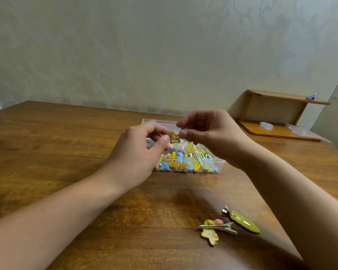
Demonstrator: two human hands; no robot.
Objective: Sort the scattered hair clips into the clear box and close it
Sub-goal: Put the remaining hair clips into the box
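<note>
Hands meet above the clear box (213,166), both clamped on one small yellow star clip (174,137): the left hand (141,152) pinches its left edge between thumb and forefinger, while the right hand (207,133) pinches its right edge. The box stands open on the table (66,145), already crowded with blue and yellow clips; its lid cannot be made out clearly behind the hands. Nearer the person, three clips remain loose on the table: a green oval clip (244,222), a metal clip with a pink and yellow ornament (218,227) and a star-shaped clip (210,236) touching it.

The step in hand looks like placing the yellow star into the box. To do it well, one hand should probably let go so the other can lower the clip into a gap among the stored pieces, laying it flat rather than on end, so the lid can shut later without catching.
</note>
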